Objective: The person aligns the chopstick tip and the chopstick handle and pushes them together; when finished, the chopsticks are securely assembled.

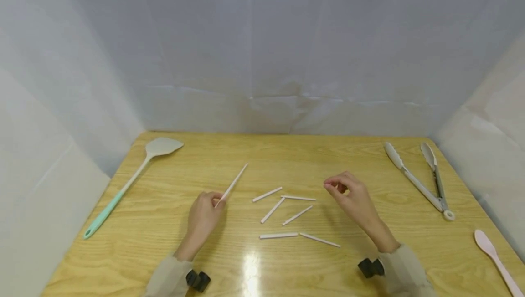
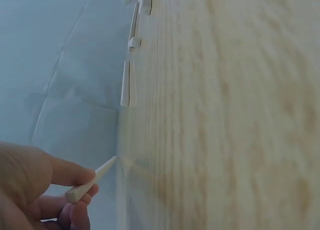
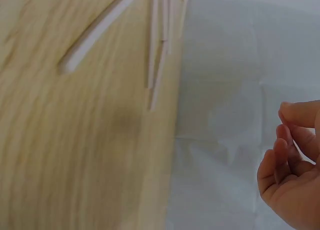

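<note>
My left hand pinches a slim white stick between thumb and fingers. In the left wrist view that stick has a squared near end and narrows to a point, angled just beside the table surface. My right hand hovers on the other side, thumb tip meeting the index finger and the other fingers curled, nothing visible between them. Between both hands lie several loose white sticks: a flat-lying front stick, a slanted stick by its end, and a group around one diagonal stick farther back.
A spatula with a mint green handle lies at the left of the wooden table. Spread tongs rest at the right, with a pink spoon nearer the front corner. Pale sheeting surrounds the back and sides.
</note>
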A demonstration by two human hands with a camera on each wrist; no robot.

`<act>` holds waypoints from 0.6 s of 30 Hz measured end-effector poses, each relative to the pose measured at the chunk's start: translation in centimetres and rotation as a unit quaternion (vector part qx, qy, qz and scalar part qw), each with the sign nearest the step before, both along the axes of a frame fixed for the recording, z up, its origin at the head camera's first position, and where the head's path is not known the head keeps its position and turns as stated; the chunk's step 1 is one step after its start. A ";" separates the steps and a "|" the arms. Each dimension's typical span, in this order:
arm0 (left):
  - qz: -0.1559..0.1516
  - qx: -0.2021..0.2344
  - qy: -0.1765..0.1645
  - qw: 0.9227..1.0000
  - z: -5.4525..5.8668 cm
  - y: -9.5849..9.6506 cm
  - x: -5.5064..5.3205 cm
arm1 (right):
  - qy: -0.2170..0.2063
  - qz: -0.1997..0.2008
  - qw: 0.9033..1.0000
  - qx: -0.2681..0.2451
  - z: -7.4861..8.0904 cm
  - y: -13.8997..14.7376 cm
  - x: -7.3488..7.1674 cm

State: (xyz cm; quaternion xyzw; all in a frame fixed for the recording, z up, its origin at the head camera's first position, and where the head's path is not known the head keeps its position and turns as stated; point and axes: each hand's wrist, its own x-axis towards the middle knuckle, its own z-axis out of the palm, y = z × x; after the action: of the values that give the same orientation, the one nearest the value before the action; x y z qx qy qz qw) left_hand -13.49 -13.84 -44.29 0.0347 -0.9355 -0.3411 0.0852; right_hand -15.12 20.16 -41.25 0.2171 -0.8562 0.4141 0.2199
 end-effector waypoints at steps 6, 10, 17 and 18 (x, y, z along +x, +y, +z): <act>-0.001 0.018 -0.036 0.999 0.1 -0.1 0.1 | -0.076 0.021 0.994 0.073 -1.9 0.3 -1.2; 0.000 0.025 -0.062 0.998 0.2 -0.1 0.2 | -0.114 0.038 0.988 0.097 -3.0 0.2 -2.1; -0.002 0.047 -0.101 0.994 0.2 -0.1 0.5 | -0.150 0.064 0.980 0.118 -4.0 -0.2 -3.2; -0.003 0.047 -0.104 0.994 0.2 -0.1 0.6 | -0.154 0.067 0.979 0.120 -4.0 -0.2 -3.3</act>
State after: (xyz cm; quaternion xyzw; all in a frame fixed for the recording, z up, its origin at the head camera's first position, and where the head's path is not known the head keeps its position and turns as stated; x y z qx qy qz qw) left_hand -12.87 -13.95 -44.12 0.0707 -0.9225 -0.3792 -0.0149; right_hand -18.41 19.98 -45.25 0.2328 -0.9066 0.3507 0.0297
